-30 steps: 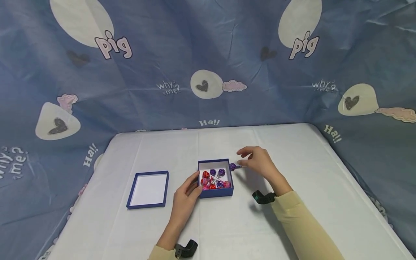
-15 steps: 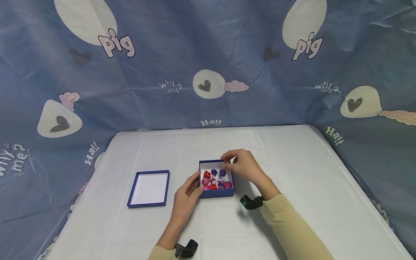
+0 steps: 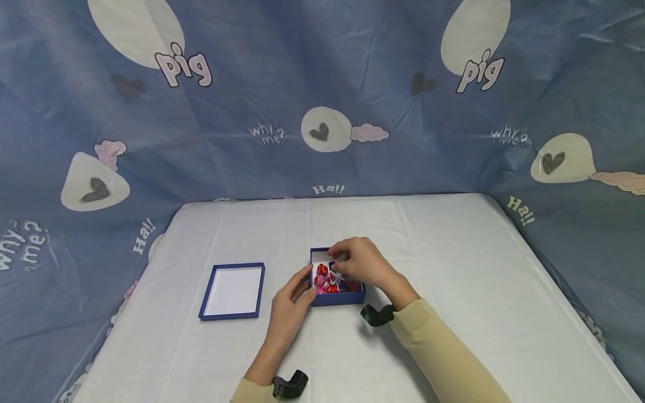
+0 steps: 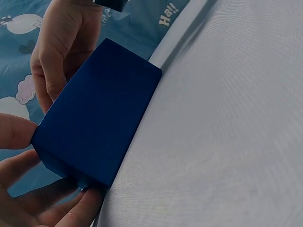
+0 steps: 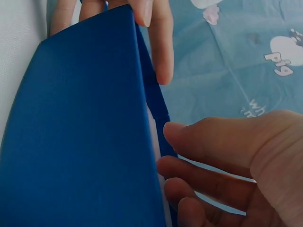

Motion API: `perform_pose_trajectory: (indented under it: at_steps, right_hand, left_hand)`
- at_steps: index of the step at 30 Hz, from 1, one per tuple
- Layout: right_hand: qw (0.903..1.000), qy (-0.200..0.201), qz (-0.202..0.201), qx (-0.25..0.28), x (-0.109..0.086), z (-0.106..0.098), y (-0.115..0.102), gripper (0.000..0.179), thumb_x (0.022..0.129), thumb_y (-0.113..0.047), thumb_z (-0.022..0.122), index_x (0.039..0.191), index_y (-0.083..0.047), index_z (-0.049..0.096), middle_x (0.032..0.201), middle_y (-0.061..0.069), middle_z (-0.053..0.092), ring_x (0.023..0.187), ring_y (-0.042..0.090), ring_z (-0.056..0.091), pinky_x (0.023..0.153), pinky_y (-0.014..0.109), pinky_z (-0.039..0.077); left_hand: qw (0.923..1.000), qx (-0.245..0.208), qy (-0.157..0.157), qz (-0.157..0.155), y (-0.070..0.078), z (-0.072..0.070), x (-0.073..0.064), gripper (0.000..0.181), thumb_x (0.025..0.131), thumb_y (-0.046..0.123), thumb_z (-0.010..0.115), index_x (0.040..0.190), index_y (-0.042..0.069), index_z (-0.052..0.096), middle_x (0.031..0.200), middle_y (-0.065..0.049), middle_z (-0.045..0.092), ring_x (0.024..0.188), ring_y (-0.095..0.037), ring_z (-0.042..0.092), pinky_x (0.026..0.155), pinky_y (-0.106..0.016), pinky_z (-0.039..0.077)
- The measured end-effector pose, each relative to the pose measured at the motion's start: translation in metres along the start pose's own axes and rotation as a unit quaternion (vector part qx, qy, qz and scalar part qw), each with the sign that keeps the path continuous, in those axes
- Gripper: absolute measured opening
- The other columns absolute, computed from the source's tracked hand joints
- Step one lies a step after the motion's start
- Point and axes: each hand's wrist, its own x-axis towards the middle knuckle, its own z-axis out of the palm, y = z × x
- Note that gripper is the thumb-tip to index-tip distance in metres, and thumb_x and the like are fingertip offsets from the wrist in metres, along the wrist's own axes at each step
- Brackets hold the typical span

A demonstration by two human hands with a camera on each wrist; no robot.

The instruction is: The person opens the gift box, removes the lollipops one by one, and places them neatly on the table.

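A blue open-topped box [image 3: 339,299] with a white inside stands mid-table, holding several wrapped lollipops [image 3: 322,282] in red, pink and purple. My left hand [image 3: 288,308] grips its front left corner, thumb at the front and fingers along the left wall. Over the box's right half reaches my right hand [image 3: 364,262], thumb and fingertips down by the purple lollipops and white sticks, covering part of them. In the right wrist view the thumb [image 5: 213,142] and the bent fingers stay apart at the rim, with nothing seen between them.
Left of the box, the blue-edged lid [image 3: 233,291] lies with its white inside up. Both wrists wear black bands [image 3: 377,315]. The white table [image 3: 453,252] ends at a blue printed cloth [image 3: 403,162] behind and at the sides.
My right hand has moved left from beside the box to over its inside. The purple lollipop seen just right of the box earlier no longer shows. My left hand keeps its grip.
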Motion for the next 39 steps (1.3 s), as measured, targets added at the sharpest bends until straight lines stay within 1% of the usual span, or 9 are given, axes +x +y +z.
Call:
perform_pose_trajectory:
  at_steps: [7,13,18,21,24,28,31,35,39]
  right_hand:
    - [0.9987,0.0,-0.012,-0.049,0.004,0.004,-0.002,0.03,0.085,-0.016,0.081,0.114,-0.011,0.077,0.104,0.0,0.075,0.078,0.006,0.064,0.071,0.03,0.054]
    - [0.9959,0.002,-0.013,-0.089,0.006,0.008,-0.005,0.033,0.084,-0.02,0.082,0.116,-0.015,0.077,0.109,-0.001,0.074,0.096,0.016,0.068,0.083,0.038,0.055]
    - [0.9945,-0.007,-0.01,-0.104,0.008,0.011,-0.009,0.034,0.085,-0.02,0.081,0.118,-0.016,0.076,0.111,-0.001,0.074,0.102,0.018,0.067,0.086,0.039,0.055]
    - [0.9938,-0.01,-0.008,-0.11,0.008,0.012,-0.011,0.033,0.085,-0.019,0.081,0.118,-0.016,0.076,0.107,-0.002,0.074,0.102,0.018,0.066,0.085,0.04,0.055]
    - [0.9932,-0.011,-0.008,-0.116,0.007,0.014,-0.01,0.032,0.085,-0.019,0.081,0.117,-0.016,0.077,0.107,-0.003,0.074,0.103,0.02,0.066,0.087,0.041,0.055]
    - [0.9931,-0.011,-0.006,-0.116,0.007,0.014,-0.008,0.031,0.085,-0.02,0.082,0.115,-0.016,0.078,0.108,-0.003,0.074,0.105,0.021,0.066,0.089,0.042,0.054]
    - [0.9937,-0.013,-0.01,-0.111,0.007,0.013,-0.007,0.028,0.085,-0.019,0.082,0.112,-0.016,0.079,0.105,-0.003,0.075,0.101,0.02,0.066,0.088,0.04,0.054]
    - [0.9949,-0.018,-0.024,-0.096,0.008,0.01,-0.006,0.022,0.084,-0.015,0.081,0.106,-0.015,0.08,0.098,-0.004,0.075,0.088,0.013,0.067,0.081,0.034,0.055]
    - [0.9961,-0.022,-0.038,-0.077,0.008,0.006,-0.005,0.015,0.085,-0.012,0.08,0.1,-0.015,0.081,0.091,-0.007,0.074,0.075,0.007,0.063,0.072,0.03,0.054]
  left_hand:
    - [1.0,0.005,0.002,0.002,-0.003,0.0,0.001,0.047,0.096,0.003,0.064,0.142,0.011,0.058,0.145,-0.013,0.053,0.129,-0.033,0.055,0.108,-0.039,0.044]
    - [1.0,0.005,0.001,0.0,-0.004,-0.002,0.003,0.047,0.096,0.004,0.065,0.142,0.011,0.058,0.146,-0.012,0.053,0.129,-0.033,0.055,0.108,-0.039,0.044]
    - [0.9999,0.007,0.003,-0.008,-0.004,-0.002,0.002,0.047,0.096,0.006,0.065,0.142,0.015,0.059,0.146,-0.009,0.053,0.13,-0.031,0.055,0.107,-0.033,0.045]
    - [0.9999,0.009,0.001,-0.006,-0.003,-0.001,0.002,0.047,0.096,0.006,0.064,0.143,0.013,0.058,0.147,-0.01,0.053,0.13,-0.031,0.055,0.107,-0.033,0.045]
    - [0.9999,0.01,-0.002,-0.003,-0.003,-0.001,0.001,0.047,0.097,0.006,0.064,0.143,0.011,0.057,0.147,-0.011,0.052,0.13,-0.032,0.055,0.107,-0.035,0.044]
    - [0.9999,0.008,-0.007,-0.001,-0.002,-0.001,0.001,0.048,0.097,0.007,0.064,0.144,0.011,0.057,0.147,-0.012,0.052,0.13,-0.033,0.054,0.108,-0.036,0.044]
    - [0.9999,0.008,-0.007,-0.003,-0.002,-0.001,0.001,0.048,0.097,0.007,0.065,0.143,0.012,0.057,0.147,-0.011,0.052,0.131,-0.032,0.054,0.108,-0.036,0.044]
    - [1.0,0.006,-0.002,-0.006,-0.004,0.0,0.002,0.047,0.096,0.007,0.065,0.143,0.013,0.058,0.145,-0.01,0.053,0.13,-0.032,0.054,0.108,-0.036,0.044]
    - [1.0,0.007,0.003,-0.007,-0.005,0.0,0.002,0.047,0.096,0.007,0.065,0.142,0.013,0.058,0.145,-0.01,0.054,0.13,-0.031,0.055,0.108,-0.036,0.045]
